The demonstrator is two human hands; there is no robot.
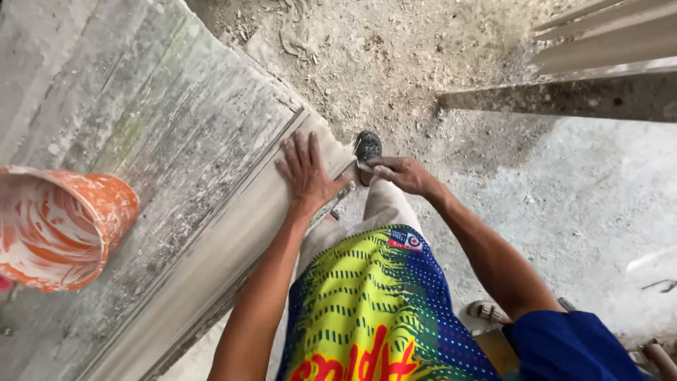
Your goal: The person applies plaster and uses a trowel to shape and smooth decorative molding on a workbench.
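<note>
My left hand (307,173) lies flat, fingers spread, on the end of a long pale plaster moulding (211,261) that runs along the edge of a worn, plaster-stained bench (162,120). My right hand (403,173) is just off the moulding's end, with its fingers pinched on a small flat tool (362,165) that touches the end face. The tool is mostly hidden by the fingers. Below the hands are my yellow, green and blue patterned shorts (374,310) and a grey clog (367,147) on my foot.
An orange bucket (60,226) smeared with white plaster stands on the bench at the left. Long pale mouldings (606,42) are stacked at the top right above a concrete ledge (564,99). The floor (578,197) is dusty concrete. A sandalled foot (486,310) shows at lower right.
</note>
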